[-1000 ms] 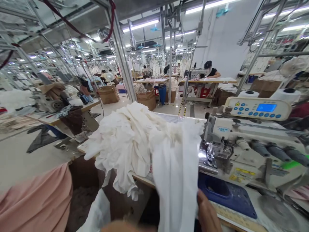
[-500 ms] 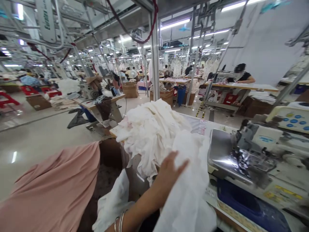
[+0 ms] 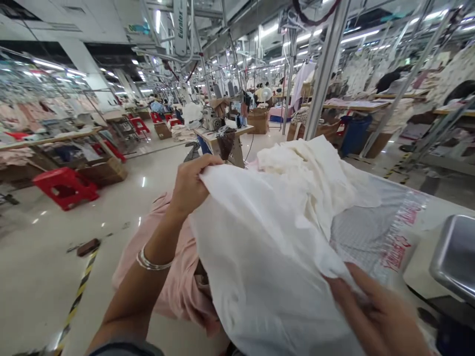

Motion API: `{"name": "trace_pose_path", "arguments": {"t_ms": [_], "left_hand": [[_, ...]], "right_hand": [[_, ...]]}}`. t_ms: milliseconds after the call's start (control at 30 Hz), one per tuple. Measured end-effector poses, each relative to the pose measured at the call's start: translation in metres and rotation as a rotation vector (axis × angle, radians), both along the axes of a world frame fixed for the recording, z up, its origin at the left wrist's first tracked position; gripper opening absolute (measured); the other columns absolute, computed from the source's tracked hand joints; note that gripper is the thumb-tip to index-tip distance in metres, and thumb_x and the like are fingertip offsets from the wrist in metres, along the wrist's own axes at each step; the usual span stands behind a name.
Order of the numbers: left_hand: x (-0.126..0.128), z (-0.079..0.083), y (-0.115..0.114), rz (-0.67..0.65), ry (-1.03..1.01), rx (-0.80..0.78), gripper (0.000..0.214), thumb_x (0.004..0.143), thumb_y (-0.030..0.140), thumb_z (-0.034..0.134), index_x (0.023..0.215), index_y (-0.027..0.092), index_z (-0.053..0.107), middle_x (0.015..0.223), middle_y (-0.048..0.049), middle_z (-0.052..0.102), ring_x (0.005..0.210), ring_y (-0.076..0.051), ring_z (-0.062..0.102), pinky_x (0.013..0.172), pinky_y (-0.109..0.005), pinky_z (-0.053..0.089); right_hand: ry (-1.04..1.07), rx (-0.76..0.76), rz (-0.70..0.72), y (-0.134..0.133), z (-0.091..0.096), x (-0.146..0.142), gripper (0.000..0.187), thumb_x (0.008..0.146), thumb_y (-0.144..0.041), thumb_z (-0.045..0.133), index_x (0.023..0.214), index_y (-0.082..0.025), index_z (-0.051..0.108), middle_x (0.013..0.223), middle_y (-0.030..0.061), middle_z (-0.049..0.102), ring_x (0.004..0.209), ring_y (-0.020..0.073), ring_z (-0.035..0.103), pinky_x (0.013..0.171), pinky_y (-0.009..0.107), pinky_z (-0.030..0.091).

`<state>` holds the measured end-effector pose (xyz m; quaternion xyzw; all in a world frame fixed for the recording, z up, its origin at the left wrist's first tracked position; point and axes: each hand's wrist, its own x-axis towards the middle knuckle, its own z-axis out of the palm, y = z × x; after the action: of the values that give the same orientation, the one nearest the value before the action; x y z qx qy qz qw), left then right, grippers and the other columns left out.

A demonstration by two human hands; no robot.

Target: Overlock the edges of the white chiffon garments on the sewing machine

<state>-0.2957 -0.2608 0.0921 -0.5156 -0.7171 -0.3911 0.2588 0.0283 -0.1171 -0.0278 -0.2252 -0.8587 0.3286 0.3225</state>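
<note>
White fabric (image 3: pixel 261 262) is pinched in the left hand (image 3: pixel 191 185); the blurred right hand's (image 3: pixel 374 311) grip cannot be told. Snagging on the steel sewing-machine cover (image 3: pixel 456 252) could be caused by a wide swing.

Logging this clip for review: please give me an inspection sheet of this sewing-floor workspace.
surface: white worktable at right.
job's things: white cloth raised in both hands; more white cloth heaped on the worktable.
clutter: printed plastic sheet with red lettering; pink fabric below left.
grippers: left hand gripping the cloth's edge; right hand blurred, against the cloth.
cables: dark red overhead cable.
surroundings: red stool, striped floor tape, sewing stations beyond.
</note>
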Motion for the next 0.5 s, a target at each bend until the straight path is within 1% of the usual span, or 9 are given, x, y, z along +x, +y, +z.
{"name": "trace_pose_path", "arguments": {"t_ms": [33, 100, 133, 200, 233, 300, 367, 467, 500], "left_hand": [[-0.005, -0.005, -0.006, 0.041, -0.006, -0.058, 0.021, 0.075, 0.018, 0.052, 0.09, 0.016, 0.066, 0.087, -0.0004, 0.068, 0.078, -0.013, 0.061, 0.076, -0.022, 0.044], [-0.017, -0.026, -0.018, 0.116, -0.101, -0.286, 0.03, 0.077, 0.017, 0.047, 0.102, 0.016, 0.064, 0.103, -0.0034, 0.068, 0.094, -0.016, 0.06, 0.089, -0.026, 0.042], [-0.023, -0.041, -0.023, 0.135, -0.174, -0.439, 0.035, 0.076, 0.016, 0.046, 0.107, 0.017, 0.063, 0.109, -0.0041, 0.066, 0.101, -0.018, 0.059, 0.094, -0.028, 0.04], [-0.033, -0.077, -0.031, 0.114, -0.316, -0.749, 0.042, 0.073, 0.014, 0.048, 0.112, 0.019, 0.062, 0.114, -0.0036, 0.065, 0.106, -0.02, 0.058, 0.098, -0.029, 0.04], [-0.036, -0.096, -0.033, 0.09, -0.362, -0.856, 0.042, 0.07, 0.013, 0.051, 0.109, 0.02, 0.064, 0.111, -0.0032, 0.066, 0.105, -0.021, 0.059, 0.096, -0.029, 0.041], [-0.036, -0.132, -0.032, 0.075, -0.406, -0.973, 0.04, 0.065, 0.011, 0.055, 0.102, 0.019, 0.067, 0.104, -0.0056, 0.068, 0.103, -0.024, 0.06, 0.092, -0.031, 0.045], [-0.032, -0.161, -0.024, 0.091, -0.429, -1.041, 0.038, 0.068, 0.011, 0.054, 0.103, 0.016, 0.066, 0.105, -0.0111, 0.067, 0.105, -0.028, 0.06, 0.092, -0.037, 0.045], [-0.018, -0.19, -0.001, 0.02, -0.442, -1.096, 0.039, 0.077, 0.019, 0.052, 0.115, 0.018, 0.062, 0.117, -0.0118, 0.062, 0.113, -0.027, 0.057, 0.098, -0.038, 0.042], [-0.012, -0.197, 0.007, -0.032, -0.446, -1.113, 0.042, 0.078, 0.023, 0.054, 0.12, 0.021, 0.059, 0.123, -0.0093, 0.06, 0.116, -0.025, 0.055, 0.101, -0.036, 0.04]], "right_hand": [[-0.027, 0.05, 0.036, -0.002, -0.006, -0.014, 0.025, 0.089, -0.044, 0.055, 0.095, -0.023, 0.067, 0.075, 0.0028, 0.073, 0.059, 0.0179, 0.066, 0.052, 0.022, 0.049], [-0.122, 0.081, 0.028, -0.006, -0.025, -0.04, 0.028, 0.096, -0.037, 0.042, 0.095, -0.021, 0.065, 0.08, 0.0048, 0.071, 0.07, 0.0193, 0.067, 0.063, 0.025, 0.05], [-0.211, 0.114, 0.047, -0.007, -0.038, -0.05, 0.031, 0.098, -0.034, 0.036, 0.098, -0.021, 0.064, 0.086, 0.0063, 0.071, 0.078, 0.0205, 0.066, 0.069, 0.028, 0.05], [-0.313, 0.144, 0.03, -0.008, -0.064, -0.062, 0.028, 0.094, -0.03, 0.042, 0.104, -0.019, 0.066, 0.096, 0.0106, 0.069, 0.091, 0.0274, 0.064, 0.076, 0.037, 0.048], [-0.347, 0.155, 0.018, -0.008, -0.077, -0.063, 0.029, 0.092, -0.028, 0.045, 0.111, -0.019, 0.065, 0.102, 0.0121, 0.068, 0.095, 0.03, 0.062, 0.077, 0.041, 0.048], [-0.383, 0.161, 0.005, -0.009, -0.098, -0.058, 0.034, 0.089, -0.026, 0.049, 0.12, -0.021, 0.061, 0.109, 0.012, 0.066, 0.099, 0.03, 0.061, 0.079, 0.043, 0.048], [-0.454, 0.182, 0.041, -0.016, -0.116, -0.049, 0.04, 0.085, -0.026, 0.055, 0.125, -0.023, 0.059, 0.115, 0.0106, 0.065, 0.102, 0.0279, 0.062, 0.081, 0.04, 0.05], [-0.636, 0.248, 0.142, -0.038, -0.139, -0.042, 0.051, 0.069, -0.015, 0.07, 0.119, -0.026, 0.065, 0.111, 0.0087, 0.069, 0.099, 0.0283, 0.067, 0.075, 0.036, 0.055], [-0.667, 0.258, 0.135, -0.048, -0.146, -0.043, 0.049, 0.069, -0.005, 0.066, 0.112, -0.027, 0.069, 0.104, 0.0076, 0.072, 0.091, 0.0264, 0.07, 0.068, 0.031, 0.056]]}}
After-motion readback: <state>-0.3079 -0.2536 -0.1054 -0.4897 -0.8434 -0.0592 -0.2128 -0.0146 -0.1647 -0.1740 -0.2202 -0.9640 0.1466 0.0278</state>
